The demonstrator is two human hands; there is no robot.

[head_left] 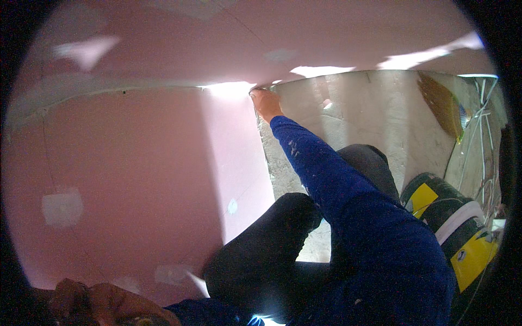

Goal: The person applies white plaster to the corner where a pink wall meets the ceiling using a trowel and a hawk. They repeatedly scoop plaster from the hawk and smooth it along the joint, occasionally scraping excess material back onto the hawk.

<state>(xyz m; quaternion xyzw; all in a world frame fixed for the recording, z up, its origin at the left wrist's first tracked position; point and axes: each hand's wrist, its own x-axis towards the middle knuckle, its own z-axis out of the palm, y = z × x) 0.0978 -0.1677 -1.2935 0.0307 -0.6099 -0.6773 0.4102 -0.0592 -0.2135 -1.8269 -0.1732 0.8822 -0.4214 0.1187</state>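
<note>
Right hand: The right hand [266, 103] reaches to the top right corner of the lower pink panel; its fingers look bent and close together. Their tips are lost at the edge beside the glare, so I cannot tell whether they pinch or only press.
Lower pink panel: The lower pink panel [136, 174] fills the left side, its right edge running down from the right hand to the dark trousers [255, 244], which hide the rest. Pale patches [62, 207] mark its face.
Left hand: The left hand [109, 304] is dim at the lower left, cut off by the rim; I cannot tell how its fingers stand or whether they hold anything.
Upper pink surface: The upper pink surface [179, 49] meets the panel along a curved seam; bright light washes out part of that seam.
Sleeve: The blue sleeve [348, 190], flecked with white, covers part of the trousers and the grey-beige surface [375, 114].
Dark cylinders: Two dark, rounded shapes with yellow labels, perhaps buckets [435, 201], stand or lie at the right, partly behind the sleeve; their insides are hidden, so any contents cannot be told.
Right rim: A broom head [440, 106] lies near pale cables [481, 125], which blur into shadow.
</note>
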